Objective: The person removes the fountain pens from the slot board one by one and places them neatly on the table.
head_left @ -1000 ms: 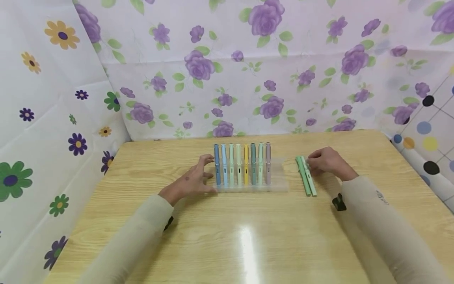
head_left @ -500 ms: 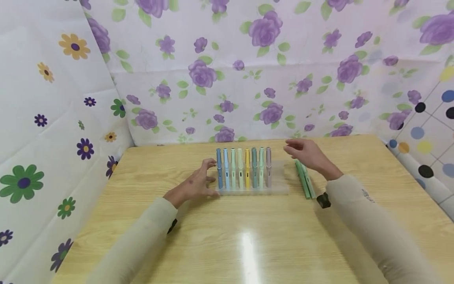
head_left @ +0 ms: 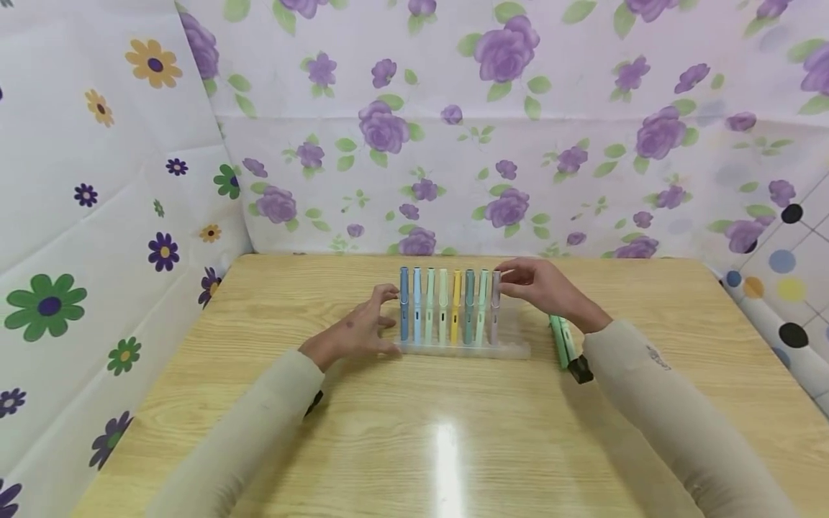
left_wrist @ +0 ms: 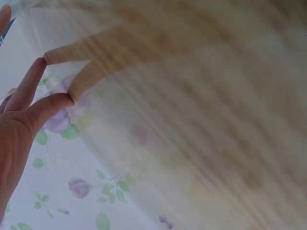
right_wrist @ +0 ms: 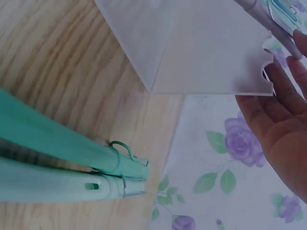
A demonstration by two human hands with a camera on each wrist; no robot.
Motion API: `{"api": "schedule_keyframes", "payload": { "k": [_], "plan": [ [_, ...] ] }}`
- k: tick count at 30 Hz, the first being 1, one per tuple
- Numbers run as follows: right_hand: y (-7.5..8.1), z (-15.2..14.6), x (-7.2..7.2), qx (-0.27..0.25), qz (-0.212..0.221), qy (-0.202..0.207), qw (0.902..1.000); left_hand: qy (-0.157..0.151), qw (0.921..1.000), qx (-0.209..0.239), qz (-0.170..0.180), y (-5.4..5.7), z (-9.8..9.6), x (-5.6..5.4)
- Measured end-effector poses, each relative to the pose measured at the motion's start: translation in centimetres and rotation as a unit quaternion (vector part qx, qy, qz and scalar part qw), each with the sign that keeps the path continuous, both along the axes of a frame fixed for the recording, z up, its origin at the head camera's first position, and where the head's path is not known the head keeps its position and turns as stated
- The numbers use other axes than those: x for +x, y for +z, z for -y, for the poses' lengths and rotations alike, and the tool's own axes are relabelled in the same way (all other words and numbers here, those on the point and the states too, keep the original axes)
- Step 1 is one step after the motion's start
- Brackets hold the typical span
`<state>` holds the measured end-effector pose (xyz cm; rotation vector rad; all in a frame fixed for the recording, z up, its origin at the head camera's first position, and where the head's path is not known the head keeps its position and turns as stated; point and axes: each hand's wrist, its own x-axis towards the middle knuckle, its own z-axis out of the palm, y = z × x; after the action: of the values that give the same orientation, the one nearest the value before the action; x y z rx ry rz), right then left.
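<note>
A clear pen stand (head_left: 463,351) holds a row of several upright pens, from a blue pen (head_left: 404,309) at the left end to a mauve pen (head_left: 495,308) at the right. My left hand (head_left: 350,331) is at the stand's left end, fingers spread. In the left wrist view, thumb and finger (left_wrist: 31,86) reach down onto the shiny tabletop. With thumb and forefinger, my right hand (head_left: 540,284) pinches the top of the mauve pen; the right wrist view has that pen (right_wrist: 271,24) leaning on the notched edge, other fingers behind the panel.
To the right of the stand, a green pen (head_left: 558,345) and a paler mint pen (right_wrist: 57,186) lie side by side on the wooden table (head_left: 363,439), partly under my right wrist. A flowered cloth (head_left: 466,158) hangs behind the table's back edge.
My right hand has left the two loose green pens and moved left to the top of the mauve pen. The left hand has stayed at the stand's left end.
</note>
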<state>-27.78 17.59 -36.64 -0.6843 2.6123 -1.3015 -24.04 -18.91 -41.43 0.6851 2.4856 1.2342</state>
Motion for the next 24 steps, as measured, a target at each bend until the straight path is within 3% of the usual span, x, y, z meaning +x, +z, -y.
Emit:
{"api": "schedule_keyframes", "payload": {
  "k": [5,11,19,24],
  "plan": [
    [-0.5,0.2,0.0,-0.011,0.007,-0.003,0.9999,0.000,1.0000,0.003,0.006,0.0,-0.1,0.1],
    [0.5,-0.2,0.2,-0.020,-0.005,-0.020,0.9996,-0.002,1.0000,0.003,0.008,0.2,-0.1,0.1],
    [1.0,-1.9,-0.1,-0.068,0.043,-0.028,0.9964,0.005,0.9999,-0.006,0.007,0.2,0.0,0.2],
    [0.6,-3.5,0.2,-0.063,0.041,-0.048,0.9960,-0.004,1.0000,-0.005,0.005,0.3,-0.1,0.1]
  ]
}}
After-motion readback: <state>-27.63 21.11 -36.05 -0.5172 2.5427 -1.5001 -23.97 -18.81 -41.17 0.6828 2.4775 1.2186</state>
